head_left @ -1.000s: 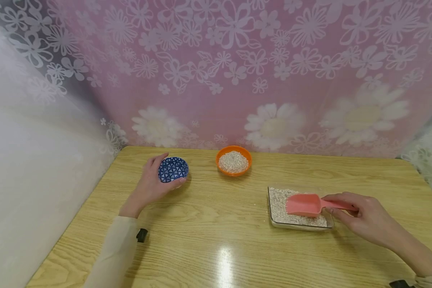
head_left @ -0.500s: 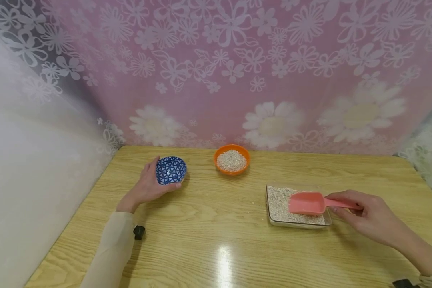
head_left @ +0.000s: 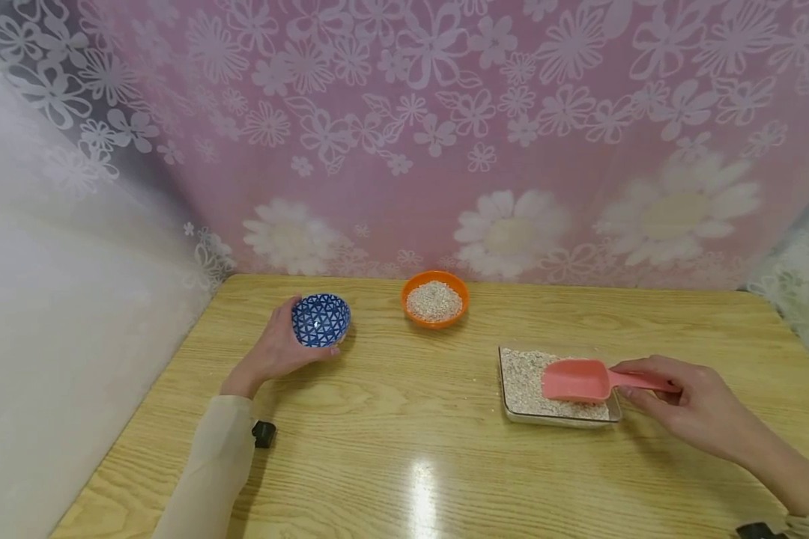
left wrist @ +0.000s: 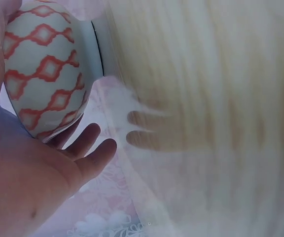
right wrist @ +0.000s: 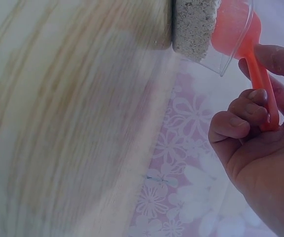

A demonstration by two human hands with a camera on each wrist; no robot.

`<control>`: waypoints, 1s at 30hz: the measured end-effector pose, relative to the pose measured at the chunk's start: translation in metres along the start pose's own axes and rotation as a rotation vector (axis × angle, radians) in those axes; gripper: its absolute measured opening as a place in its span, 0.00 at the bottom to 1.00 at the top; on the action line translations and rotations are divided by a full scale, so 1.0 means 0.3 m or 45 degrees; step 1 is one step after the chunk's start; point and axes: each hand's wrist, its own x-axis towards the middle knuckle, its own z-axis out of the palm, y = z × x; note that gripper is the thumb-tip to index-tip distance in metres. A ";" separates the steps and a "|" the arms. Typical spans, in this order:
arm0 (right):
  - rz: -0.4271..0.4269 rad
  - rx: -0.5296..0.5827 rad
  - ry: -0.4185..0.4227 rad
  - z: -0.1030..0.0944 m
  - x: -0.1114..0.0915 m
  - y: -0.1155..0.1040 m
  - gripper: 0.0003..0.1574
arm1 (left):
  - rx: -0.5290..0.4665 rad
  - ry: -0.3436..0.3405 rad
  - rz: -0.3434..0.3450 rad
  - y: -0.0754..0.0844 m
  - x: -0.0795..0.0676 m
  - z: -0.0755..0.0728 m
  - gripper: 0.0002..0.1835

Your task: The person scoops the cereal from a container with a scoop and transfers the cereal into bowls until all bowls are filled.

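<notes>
On the left, my left hand (head_left: 279, 344) grips a small bowl (head_left: 320, 320), thumb on the near side and fingers around the far side. Blue triangles pattern its inside, which holds nothing. Its white outside with red diamonds shows in the left wrist view, where the foot of the bowl (left wrist: 46, 69) is close to the tabletop. My right hand (head_left: 691, 400) pinches the handle of a pink scoop (head_left: 576, 379). The scoop's front edge lies at the oat flakes (head_left: 526, 382) in a clear rectangular container (head_left: 559, 421). In the right wrist view, fingers curl round the scoop handle (right wrist: 263, 91).
An orange bowl (head_left: 434, 323) filled with similar flakes stands at the back middle of the wooden table (head_left: 377, 434). A few crumbs lie left of the clear container. A pink floral curtain (head_left: 391, 150) hangs behind the table's back edge.
The blue-patterned bowl has turned slightly, so more of its inside faces the head camera. The scoop has slid a little to the right over the flakes. Little differs in the last half second.
</notes>
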 end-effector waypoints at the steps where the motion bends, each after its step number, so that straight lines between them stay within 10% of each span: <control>1: -0.002 -0.004 0.001 0.000 0.001 -0.001 0.19 | -0.006 0.001 -0.005 0.000 0.000 0.000 0.69; 19: 0.014 -0.012 -0.002 -0.002 0.010 -0.006 0.19 | -0.048 0.050 0.171 0.086 -0.051 0.037 0.68; 30: -0.006 -0.025 -0.006 0.002 0.004 -0.005 0.20 | -0.074 -0.069 0.344 0.196 -0.121 0.108 0.68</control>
